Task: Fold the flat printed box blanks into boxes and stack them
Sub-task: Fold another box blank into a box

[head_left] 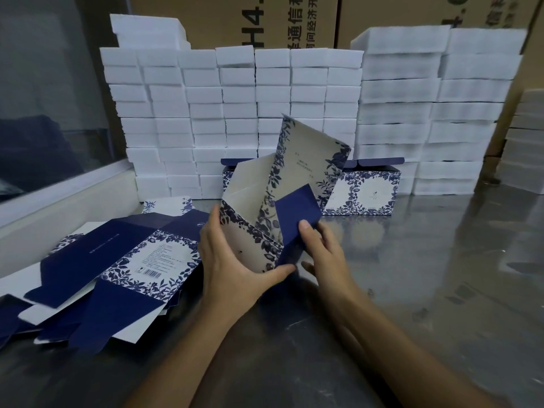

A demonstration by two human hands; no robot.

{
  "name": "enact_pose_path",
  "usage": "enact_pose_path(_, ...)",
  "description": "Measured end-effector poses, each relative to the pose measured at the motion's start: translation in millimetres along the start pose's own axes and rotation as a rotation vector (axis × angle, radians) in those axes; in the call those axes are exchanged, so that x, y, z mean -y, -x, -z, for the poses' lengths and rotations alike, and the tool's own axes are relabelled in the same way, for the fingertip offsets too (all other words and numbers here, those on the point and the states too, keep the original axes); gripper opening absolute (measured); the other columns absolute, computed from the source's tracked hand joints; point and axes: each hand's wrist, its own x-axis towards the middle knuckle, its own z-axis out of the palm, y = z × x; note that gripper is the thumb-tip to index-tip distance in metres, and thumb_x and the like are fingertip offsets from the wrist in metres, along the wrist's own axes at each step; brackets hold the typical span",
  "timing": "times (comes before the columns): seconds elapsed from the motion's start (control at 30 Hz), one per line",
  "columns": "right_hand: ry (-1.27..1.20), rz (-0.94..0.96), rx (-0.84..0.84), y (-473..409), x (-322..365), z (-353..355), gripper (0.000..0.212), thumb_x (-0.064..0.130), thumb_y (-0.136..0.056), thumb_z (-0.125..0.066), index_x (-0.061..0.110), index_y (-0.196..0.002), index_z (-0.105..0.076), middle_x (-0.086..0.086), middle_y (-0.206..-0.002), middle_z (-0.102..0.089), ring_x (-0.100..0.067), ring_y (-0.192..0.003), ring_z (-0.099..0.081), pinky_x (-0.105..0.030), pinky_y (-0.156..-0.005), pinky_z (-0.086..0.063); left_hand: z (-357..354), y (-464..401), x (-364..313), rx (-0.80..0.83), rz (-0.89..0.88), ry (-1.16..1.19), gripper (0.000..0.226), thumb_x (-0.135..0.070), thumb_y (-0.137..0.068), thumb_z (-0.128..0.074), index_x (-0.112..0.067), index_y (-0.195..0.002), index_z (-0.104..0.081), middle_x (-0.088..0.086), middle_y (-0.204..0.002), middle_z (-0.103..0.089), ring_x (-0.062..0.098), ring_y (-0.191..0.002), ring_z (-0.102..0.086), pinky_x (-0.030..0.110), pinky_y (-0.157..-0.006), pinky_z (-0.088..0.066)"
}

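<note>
A half-formed box point(282, 184), white with blue floral print, stands tilted above the steel table point(441, 275), opened into a tube. My left hand point(232, 260) grips its lower left side, thumb under the bottom corner. My right hand point(323, 248) pinches the dark blue end flap at the box's lower right. A loose pile of flat blanks point(117, 266) lies on the table to the left. Behind the held box, folded boxes point(365, 189) with the same print stand in a row on the table.
Tall stacks of white foam blocks point(265, 107) form a wall across the back. Brown shipping cartons point(265, 19) stand behind them. A white ledge with a glass pane point(53, 113) runs along the left.
</note>
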Motion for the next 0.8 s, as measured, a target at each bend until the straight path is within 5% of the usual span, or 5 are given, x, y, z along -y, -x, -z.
enact_pose_path(0.13, -0.032, -0.115, 0.089, 4, 3, -3, 0.042, 0.052, -0.081, -0.067, 0.032, -0.118, -0.061, 0.013, -0.106, -0.076, -0.01, -0.096, -0.073, -0.024, -0.074, -0.061, 2, 1, -4, -0.07, -0.107, -0.245, 0.141, -0.063, -0.042, -0.085, -0.019, -0.153, -0.011, 0.01, -0.152, -0.026, 0.028, -0.139, -0.025, 0.055, -0.108, -0.033)
enact_pose_path(0.23, 0.155, -0.209, 0.138, 7, 0, -11, 0.039, 0.051, -0.097, -0.056, 0.017, -0.112, -0.069, -0.009, -0.1, -0.077, -0.027, -0.091, -0.075, -0.04, -0.084, -0.061, 3, 0, -5, -0.096, -0.171, -0.414, 0.139, -0.066, -0.042, -0.084, -0.013, -0.152, -0.017, 0.011, -0.148, -0.028, 0.032, -0.135, -0.029, 0.061, -0.1, -0.036)
enact_pose_path(0.4, 0.275, -0.26, 0.089, 2, -5, -10, 0.048, 0.05, -0.099, -0.052, 0.007, -0.088, -0.069, -0.012, -0.066, -0.067, -0.015, -0.054, -0.062, -0.026, -0.056, -0.05, 7, 0, -8, -0.065, -0.215, -0.452, 0.129, -0.074, -0.047, -0.07, -0.012, -0.15, -0.023, 0.01, -0.146, -0.033, 0.03, -0.134, -0.03, 0.059, -0.101, -0.036)
enact_pose_path(0.6, 0.288, -0.26, 0.005, -2, -10, -2, 0.042, 0.039, -0.1, -0.056, 0.006, -0.076, -0.064, -0.01, -0.058, -0.059, -0.012, -0.042, -0.05, -0.023, -0.047, -0.044, 4, 1, -16, 0.014, -0.21, -0.387, 0.13, -0.084, -0.048, -0.06, -0.012, -0.151, -0.026, 0.012, -0.147, -0.037, 0.034, -0.138, -0.033, 0.058, -0.106, -0.034)
enact_pose_path(0.8, 0.312, -0.194, 0.0, 1, -13, 1, 0.062, 0.031, -0.104, -0.048, 0.007, -0.047, -0.057, -0.005, -0.041, -0.053, -0.012, -0.035, -0.045, -0.016, -0.043, -0.038, 8, -2, -9, 0.137, -0.252, -0.32, 0.142, -0.087, -0.04, -0.067, -0.018, -0.154, -0.018, 0.005, -0.155, -0.025, 0.027, -0.146, -0.02, 0.054, -0.113, -0.03)
